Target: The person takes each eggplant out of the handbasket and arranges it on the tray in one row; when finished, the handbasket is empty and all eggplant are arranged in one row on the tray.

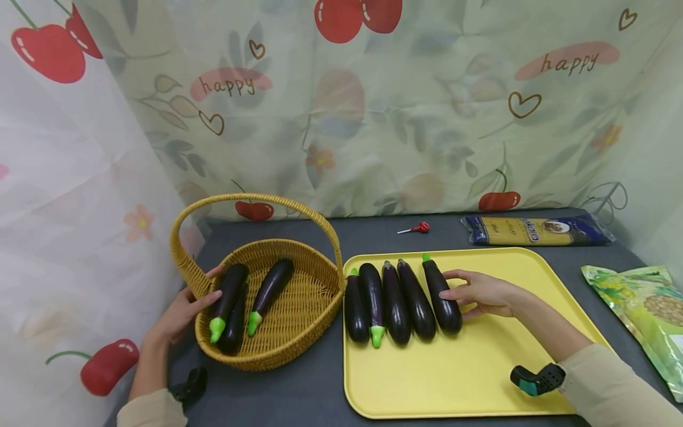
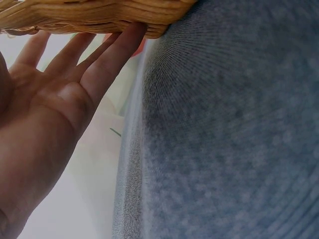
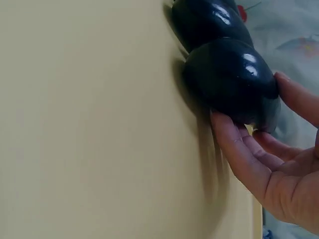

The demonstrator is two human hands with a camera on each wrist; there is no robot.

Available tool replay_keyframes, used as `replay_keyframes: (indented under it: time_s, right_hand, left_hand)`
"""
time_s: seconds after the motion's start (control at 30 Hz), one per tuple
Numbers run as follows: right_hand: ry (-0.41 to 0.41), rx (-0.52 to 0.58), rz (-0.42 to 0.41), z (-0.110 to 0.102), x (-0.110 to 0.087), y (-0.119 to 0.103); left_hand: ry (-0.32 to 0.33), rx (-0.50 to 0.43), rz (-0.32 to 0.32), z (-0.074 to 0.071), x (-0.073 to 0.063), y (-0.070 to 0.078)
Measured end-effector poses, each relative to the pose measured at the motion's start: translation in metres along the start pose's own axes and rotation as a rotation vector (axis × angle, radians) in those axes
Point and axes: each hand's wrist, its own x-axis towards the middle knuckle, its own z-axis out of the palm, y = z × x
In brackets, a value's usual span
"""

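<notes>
At lower left, a wicker basket (image 1: 304,302) is held by the left hand (image 1: 180,313); right of centre, an eggplant (image 1: 443,296) is gripped by the right hand (image 1: 485,293).

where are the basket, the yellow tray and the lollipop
Basket (image 1: 301,296): head view, on its bare woven floor.
Yellow tray (image 1: 453,373): head view, on its bare floor.
Lollipop (image 1: 423,227): head view, on its red end.

1. I see a round, red, white-sticked lollipop (image 1: 423,227).
2. Right of it, a long blue-and-yellow plastic packet (image 1: 536,230).
3. Nearer me, a green-and-yellow plastic bag (image 1: 642,314).
4. Facing me, a pale cherry-printed curtain (image 1: 397,160).
</notes>
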Motion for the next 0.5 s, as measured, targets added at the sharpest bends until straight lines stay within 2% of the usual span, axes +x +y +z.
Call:
replay_keyframes:
  time_s: [0.5]
  right_hand:
    - [0.096, -0.135, 0.025, 0.0064, 0.0103, -0.0010]
  left_hand:
    - [0.006, 0.005, 0.001, -0.0001, 0.0005, -0.0017]
